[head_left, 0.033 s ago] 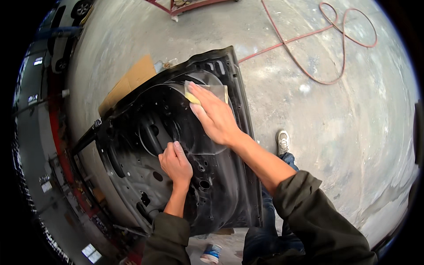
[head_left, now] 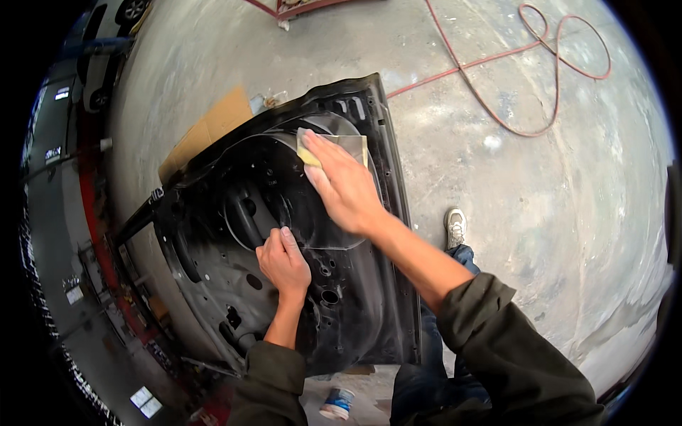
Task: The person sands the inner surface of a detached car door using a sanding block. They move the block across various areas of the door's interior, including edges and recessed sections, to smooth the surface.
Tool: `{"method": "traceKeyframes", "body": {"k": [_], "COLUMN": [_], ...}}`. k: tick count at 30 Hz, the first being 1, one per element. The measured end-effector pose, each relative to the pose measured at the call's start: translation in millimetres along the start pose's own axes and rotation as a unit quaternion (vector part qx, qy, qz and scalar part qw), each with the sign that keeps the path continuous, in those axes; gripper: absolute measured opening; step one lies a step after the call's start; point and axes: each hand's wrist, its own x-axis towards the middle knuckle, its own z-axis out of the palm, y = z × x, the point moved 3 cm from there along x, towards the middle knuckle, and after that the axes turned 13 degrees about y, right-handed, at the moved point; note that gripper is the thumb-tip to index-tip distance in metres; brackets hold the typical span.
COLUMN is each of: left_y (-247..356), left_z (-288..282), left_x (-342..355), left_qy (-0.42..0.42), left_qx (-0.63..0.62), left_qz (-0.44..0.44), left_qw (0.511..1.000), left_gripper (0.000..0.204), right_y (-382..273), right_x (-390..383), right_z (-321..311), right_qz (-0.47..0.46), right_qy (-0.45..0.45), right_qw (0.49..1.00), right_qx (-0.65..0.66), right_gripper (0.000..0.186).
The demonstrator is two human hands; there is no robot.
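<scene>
A black car door [head_left: 355, 298] lies with its inner side up, dusted with pale powder. My right hand [head_left: 344, 181] is pressed down near its far right end, fingers over a greyish sheet of sandpaper [head_left: 352, 145] with a yellow pad [head_left: 307, 157] showing beneath the fingertips. Nearer the middle of the door, my left hand [head_left: 284, 261] is closed in a fist-like grip at the edge of a large opening; its thumb is on top and the curled fingers are partly hidden.
Flat brown cardboard [head_left: 206, 135] sticks out beyond the door's far left side. A red hose [head_left: 490, 113] loops over the concrete floor at the far right. A small tub [head_left: 337, 403] stands by the door's near edge. My shoe [head_left: 455, 226] is on the right; a red frame [head_left: 305, 8] stands far off.
The whole view has shifted very slightly. Both hands keep their places on the door.
</scene>
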Motion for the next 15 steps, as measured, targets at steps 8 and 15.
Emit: {"method": "traceKeyframes", "body": {"k": [8,15], "left_y": [4,2], "left_z": [-3,-6], "left_x": [1,-1], "left_qy": [-0.028,-0.026], "left_qx": [0.012,-0.001], "left_qz": [-0.028,-0.036], "left_qw": [0.999,0.999], "left_gripper": [0.041,0.040], "right_y": [-42,-23], "right_x": [-146,41], "right_z": [-40,7], "right_qz": [0.035,-0.192], "right_qy": [-0.071,-0.216], "right_qw": [0.993,0.945], "right_qx": [-0.086,-0.150], "right_gripper": [0.075,0.064]}}
